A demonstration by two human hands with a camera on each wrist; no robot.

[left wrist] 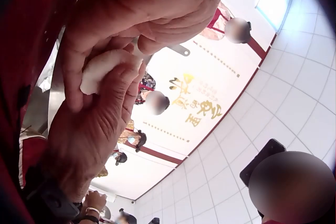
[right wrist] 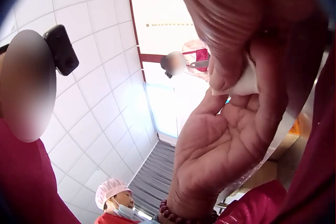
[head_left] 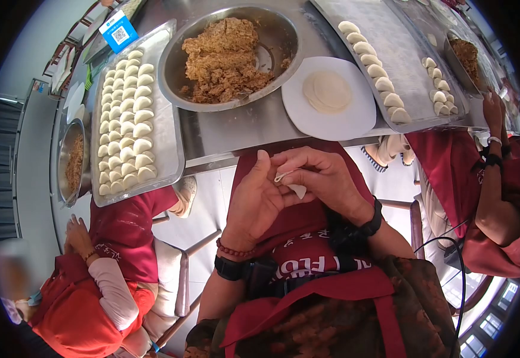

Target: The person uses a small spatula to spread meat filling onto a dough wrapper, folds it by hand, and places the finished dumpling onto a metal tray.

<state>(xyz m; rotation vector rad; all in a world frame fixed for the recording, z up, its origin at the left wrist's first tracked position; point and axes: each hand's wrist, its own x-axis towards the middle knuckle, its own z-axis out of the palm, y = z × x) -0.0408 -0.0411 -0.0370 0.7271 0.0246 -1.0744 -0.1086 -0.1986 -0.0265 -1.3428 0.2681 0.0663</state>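
In front of the apron, both hands work at a pale folded dumpling (head_left: 297, 190). My right hand (head_left: 334, 179) pinches its edge between thumb and fingers. Turned palm up, my left hand (head_left: 253, 200) holds it from beneath with bent fingers, its thumb pointing up. In the left wrist view the dumpling (left wrist: 107, 69) shows as a white half-round between the two hands. Only a strip of the dumpling (right wrist: 247, 85) appears in the right wrist view, under the right thumb; fingers hide the rest.
A steel bowl of filling (head_left: 167, 77) stands on the metal table ahead. Beside it, a white plate (head_left: 358, 116) bears round wrappers. Trays of finished dumplings lie left (head_left: 170, 143) and right (head_left: 355, 36). People in red aprons sit on both sides.
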